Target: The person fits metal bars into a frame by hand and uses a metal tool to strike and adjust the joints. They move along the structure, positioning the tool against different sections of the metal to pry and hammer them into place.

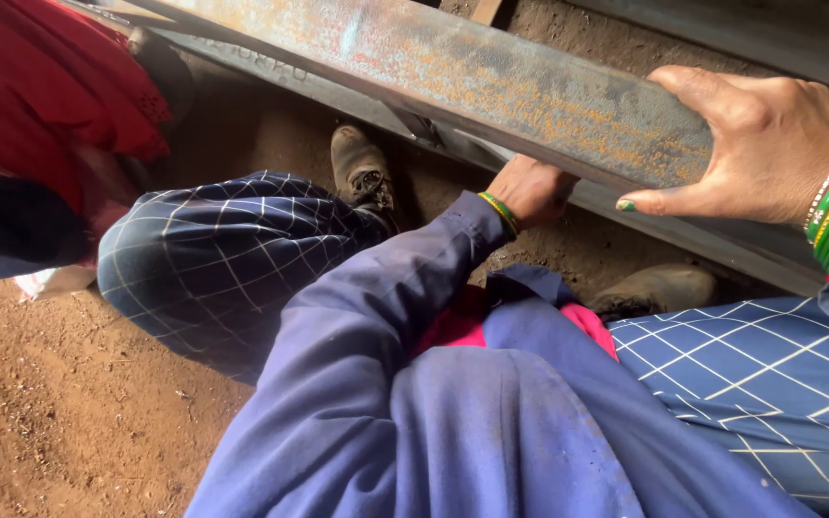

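A long rusty steel beam [491, 86] runs slantwise from upper left to right, just above the dirt ground. My right hand [760, 144], with green and red bangles at the wrist, lies flat on the beam's top face, the thumb hooked over its near edge. My left hand [530, 190], in a blue sleeve with a green bangle, reaches under the beam's lower edge and grips it from below; its fingers are hidden. My knees in blue checked cloth [213, 259] are bent on either side.
A dusty shoe [362, 173] stands under the beam, and another shoe [659, 288] to the right. A person in red cloth [40, 86] is at the upper left. Reddish-brown soil [59, 403] covers the lower left. A second steel section [741, 29] lies behind.
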